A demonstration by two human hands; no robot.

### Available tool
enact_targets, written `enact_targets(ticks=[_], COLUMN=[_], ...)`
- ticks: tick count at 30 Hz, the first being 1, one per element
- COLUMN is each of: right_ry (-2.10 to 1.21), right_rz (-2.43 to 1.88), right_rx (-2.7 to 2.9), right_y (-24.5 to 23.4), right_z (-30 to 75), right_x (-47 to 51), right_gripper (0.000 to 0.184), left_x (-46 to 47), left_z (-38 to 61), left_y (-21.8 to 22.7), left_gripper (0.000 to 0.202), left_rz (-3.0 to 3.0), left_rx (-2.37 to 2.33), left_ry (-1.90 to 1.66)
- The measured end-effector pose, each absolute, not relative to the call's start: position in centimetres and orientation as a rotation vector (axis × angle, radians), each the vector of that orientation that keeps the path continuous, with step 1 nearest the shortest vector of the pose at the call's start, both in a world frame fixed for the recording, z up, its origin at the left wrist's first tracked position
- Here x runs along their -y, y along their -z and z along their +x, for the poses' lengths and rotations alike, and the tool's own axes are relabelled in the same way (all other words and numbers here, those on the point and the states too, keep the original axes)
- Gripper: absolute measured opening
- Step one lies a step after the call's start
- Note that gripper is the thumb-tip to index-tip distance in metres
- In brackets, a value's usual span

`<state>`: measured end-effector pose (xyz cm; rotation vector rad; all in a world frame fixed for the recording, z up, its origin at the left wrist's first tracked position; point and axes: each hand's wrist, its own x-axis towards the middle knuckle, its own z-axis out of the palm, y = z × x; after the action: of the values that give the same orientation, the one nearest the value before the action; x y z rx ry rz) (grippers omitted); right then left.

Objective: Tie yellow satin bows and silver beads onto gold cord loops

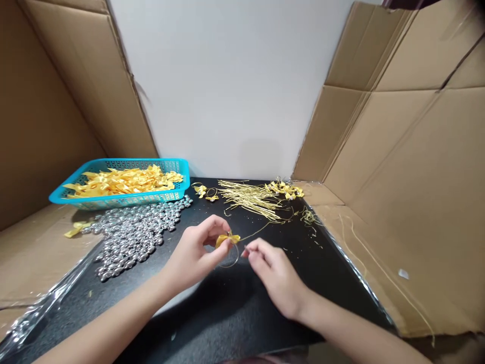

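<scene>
Between the thumb and fingers of my left hand (204, 242) is a yellow ribbon bow (228, 238). A thin loop of cord (235, 260) hangs below that bow. My right hand (275, 270) is just to the right, thumb and index finger pinched together. Something small and dark seems to show at those fingertips, too small to name. A gold cord (261, 229) runs along the table behind the hands, from near the bow toward the right.
A blue plastic basket (185, 174) of yellow bows (125, 181) stands back left. Silver beads (132, 237) spread before it. Gold cord pieces (250, 198), finished bows with beads (286, 189) and tangled cord (309, 217) lie behind my hands. Cardboard walls (409, 167) flank the black table (212, 323).
</scene>
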<state>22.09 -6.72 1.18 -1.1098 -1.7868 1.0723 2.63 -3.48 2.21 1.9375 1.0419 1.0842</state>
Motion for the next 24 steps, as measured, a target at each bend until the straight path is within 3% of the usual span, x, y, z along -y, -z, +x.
enact_targets(ticks=[7,24], right_ry=[-0.894,-0.786], right_rz=[-1.129,-1.1], right_rx=[1.733,1.702], right_y=[1.3,1.7], right_z=[21.7,22.0], right_x=[8.8,8.8], right_gripper=[0.021,0.018], left_x=[4.9,5.5], left_z=[3.5,3.7], left_y=[-2.6,-2.3], left_gripper=[0.009,0.012], left_rz=[1.986,2.134], left_rx=[-0.954,-0.965], left_ry=[-1.154,-1.175])
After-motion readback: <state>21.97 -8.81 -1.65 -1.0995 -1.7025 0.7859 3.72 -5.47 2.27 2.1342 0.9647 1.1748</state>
